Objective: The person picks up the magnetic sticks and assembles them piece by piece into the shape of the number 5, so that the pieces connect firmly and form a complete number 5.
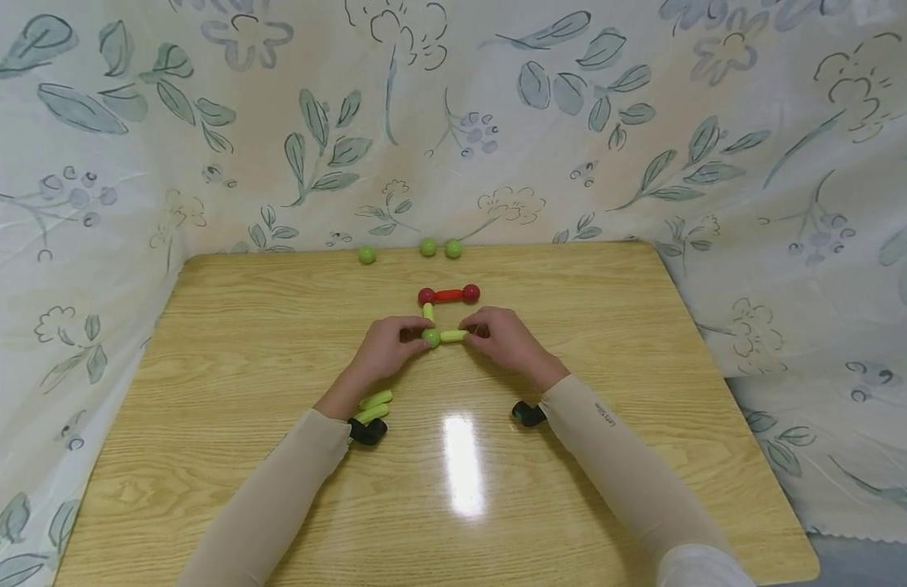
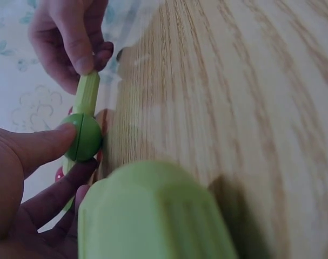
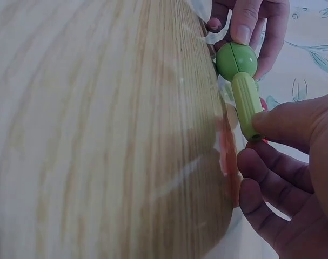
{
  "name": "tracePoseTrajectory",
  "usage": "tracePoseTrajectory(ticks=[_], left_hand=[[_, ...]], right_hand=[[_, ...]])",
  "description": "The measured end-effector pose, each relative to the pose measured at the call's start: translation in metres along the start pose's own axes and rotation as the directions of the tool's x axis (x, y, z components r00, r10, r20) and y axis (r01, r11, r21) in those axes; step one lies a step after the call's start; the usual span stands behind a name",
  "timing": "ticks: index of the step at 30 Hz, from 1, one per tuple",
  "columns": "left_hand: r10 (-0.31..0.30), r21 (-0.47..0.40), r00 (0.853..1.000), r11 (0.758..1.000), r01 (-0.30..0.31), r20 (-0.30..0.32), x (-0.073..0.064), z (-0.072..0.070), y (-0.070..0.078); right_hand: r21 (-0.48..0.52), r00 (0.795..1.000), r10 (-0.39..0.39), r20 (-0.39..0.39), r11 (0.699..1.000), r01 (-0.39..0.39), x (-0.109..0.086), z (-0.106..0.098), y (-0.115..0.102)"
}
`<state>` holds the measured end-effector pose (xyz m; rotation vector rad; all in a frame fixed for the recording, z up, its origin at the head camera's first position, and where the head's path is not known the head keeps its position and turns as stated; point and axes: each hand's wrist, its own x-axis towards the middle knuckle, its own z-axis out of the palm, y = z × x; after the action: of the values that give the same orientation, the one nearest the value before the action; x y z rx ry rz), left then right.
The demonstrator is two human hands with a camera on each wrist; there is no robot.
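My left hand [image 1: 391, 346] pinches a green ball [image 1: 431, 337] between thumb and fingers. A pale yellow-green rod [image 1: 452, 336] joins that ball on its right, and my right hand [image 1: 503, 339] pinches the rod's far end. Another yellow-green rod [image 1: 427, 312] runs from the green ball toward a dark red ball [image 1: 426, 297]. From there a red rod [image 1: 449, 295] leads to a second red ball [image 1: 471, 293]. The left wrist view shows the held green ball [image 2: 85, 137] with a seam around it; the right wrist view shows the rod [image 3: 246, 105] meeting the ball.
Three loose green balls [image 1: 367, 254] lie along the table's back edge. Two yellow-green rods [image 1: 375, 407] rest beside my left wrist. Black wrist cameras [image 1: 527, 413] sit under both forearms. A floral cloth [image 1: 424, 122] hangs behind the wooden table [image 1: 608, 326].
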<state>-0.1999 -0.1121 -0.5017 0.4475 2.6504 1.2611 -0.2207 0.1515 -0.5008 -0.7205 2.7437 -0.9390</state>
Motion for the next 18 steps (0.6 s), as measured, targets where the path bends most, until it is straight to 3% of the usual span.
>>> tracePoseTrajectory(ticks=[18], left_hand=[[-0.009,-0.002,1.000,1.000,0.009,0.006,0.0012,-0.0028,0.0020]], right_hand=[[0.010,1.000,0.001,-0.001,1.000,-0.001,0.0004,-0.0012,0.0002]])
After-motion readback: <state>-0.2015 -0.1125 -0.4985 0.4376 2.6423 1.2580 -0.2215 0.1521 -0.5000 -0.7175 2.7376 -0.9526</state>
